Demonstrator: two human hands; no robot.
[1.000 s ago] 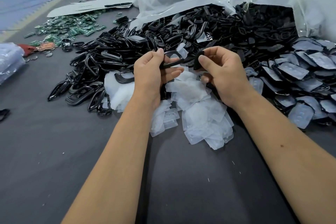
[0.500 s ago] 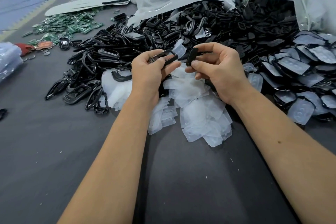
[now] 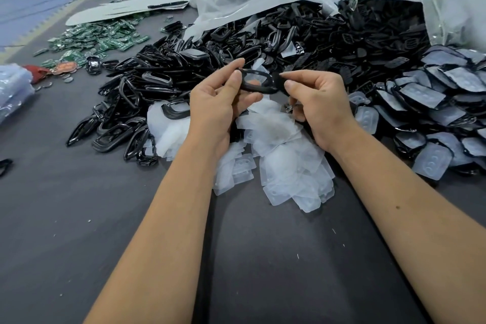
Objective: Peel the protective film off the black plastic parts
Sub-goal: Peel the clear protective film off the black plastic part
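Two hands meet over the heap, sharing one black frame-shaped part (image 3: pixel 259 83); left hand (image 3: pixel 222 102) pinches its left end between thumb and forefinger, right hand (image 3: pixel 319 102) pinches the right end the same way; part held in the air just above the pile of peeled film pieces (image 3: pixel 278 155), level and roughly flat to the camera; whether film covers its opening I cannot tell, though the centre looks faintly glazed.

Judgement on the step: a film edge is being sought or started at the right end; best done with the left pinch steady as an anchor while the right thumbnail lifts a corner, then a low pull back along the surface rather than straight up, so the film comes away whole; keep the grip on the rim, off the glossy face.

Pose: both forearms reach forward from the bottom of view and converge; wrists slightly cocked inward; left palm turned partly up, lower fingers curled loosely beneath the part; right hand knuckles up, lower fingers tucked under.

Surroundings: large mound of black plastic parts (image 3: pixel 184 71) behind and left; film-covered parts (image 3: pixel 431 102) stacked right; grey table (image 3: pixel 79 218) beneath.
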